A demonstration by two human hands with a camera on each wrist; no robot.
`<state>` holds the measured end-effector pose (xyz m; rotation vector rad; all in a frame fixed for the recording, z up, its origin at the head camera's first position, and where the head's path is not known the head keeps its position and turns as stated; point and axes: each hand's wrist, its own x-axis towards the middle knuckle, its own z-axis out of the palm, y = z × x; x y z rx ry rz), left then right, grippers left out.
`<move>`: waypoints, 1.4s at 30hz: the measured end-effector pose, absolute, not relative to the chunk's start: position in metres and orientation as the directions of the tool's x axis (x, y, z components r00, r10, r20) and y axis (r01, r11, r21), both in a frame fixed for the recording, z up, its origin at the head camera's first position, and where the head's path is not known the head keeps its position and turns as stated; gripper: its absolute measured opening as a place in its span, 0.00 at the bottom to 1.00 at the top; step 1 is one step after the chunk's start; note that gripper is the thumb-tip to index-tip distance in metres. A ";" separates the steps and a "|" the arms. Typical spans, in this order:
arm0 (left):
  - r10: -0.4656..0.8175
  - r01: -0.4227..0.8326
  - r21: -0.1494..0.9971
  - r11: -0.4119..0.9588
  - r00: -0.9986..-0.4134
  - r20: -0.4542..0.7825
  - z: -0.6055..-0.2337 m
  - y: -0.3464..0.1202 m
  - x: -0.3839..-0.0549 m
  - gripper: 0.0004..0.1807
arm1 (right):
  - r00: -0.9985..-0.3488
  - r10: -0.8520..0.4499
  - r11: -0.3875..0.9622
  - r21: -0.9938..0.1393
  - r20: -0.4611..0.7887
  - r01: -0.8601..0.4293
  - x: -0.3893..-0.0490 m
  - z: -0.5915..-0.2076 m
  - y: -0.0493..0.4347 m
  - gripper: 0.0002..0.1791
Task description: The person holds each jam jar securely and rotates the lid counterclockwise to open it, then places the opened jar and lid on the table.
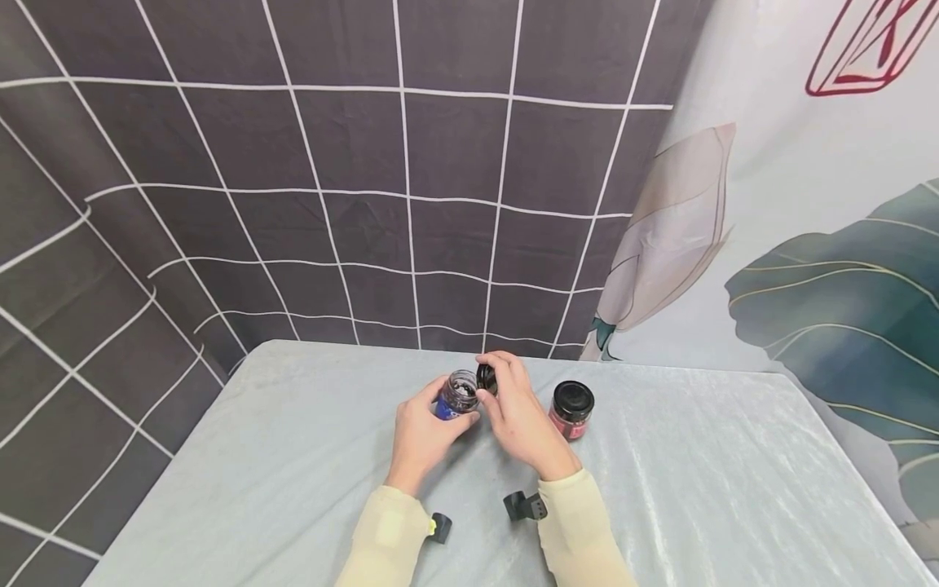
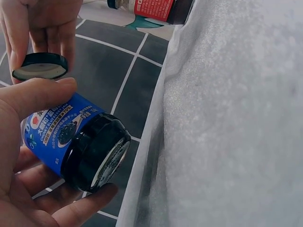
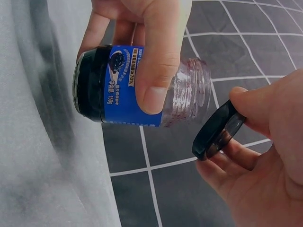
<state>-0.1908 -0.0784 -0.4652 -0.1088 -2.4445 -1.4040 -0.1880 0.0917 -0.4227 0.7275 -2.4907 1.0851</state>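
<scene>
My left hand [image 1: 421, 432] grips a glass jam jar [image 3: 128, 90] with a blue label, its thumb across the label. The label reads blueberry. The jar's mouth is uncovered and dark jam shows inside it in the head view. Its base is visible in the left wrist view, off the cloth. My right hand [image 1: 519, 417] pinches a black lid [image 3: 215, 130] by its rim, fingers and thumb on opposite sides. The lid is tilted beside the jar's mouth, apart from it; its pale inner side [image 2: 40, 71] shows in the left wrist view.
A second jar [image 1: 570, 412] with a red label and a black lid on it stands to the right of my right hand. Pale grey cloth [image 1: 293, 456] covers the table. Behind it hang a dark gridded curtain [image 1: 352, 139] and a leaf-patterned one [image 1: 844, 310].
</scene>
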 end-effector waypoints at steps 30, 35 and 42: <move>-0.119 0.230 0.839 0.493 -0.938 0.327 -0.460 -0.082 -0.191 0.31 | -0.813 -0.292 0.602 -0.564 0.504 -0.566 -0.190 -0.424 0.091 0.23; -0.122 0.227 0.843 0.488 -0.938 0.323 -0.460 -0.083 -0.191 0.31 | -0.810 -0.282 0.601 -0.564 0.514 -0.566 -0.190 -0.424 0.091 0.23; -0.145 0.206 0.844 0.495 -0.938 0.314 -0.460 -0.084 -0.190 0.32 | -0.800 -0.276 0.595 -0.560 0.532 -0.577 -0.191 -0.428 0.090 0.23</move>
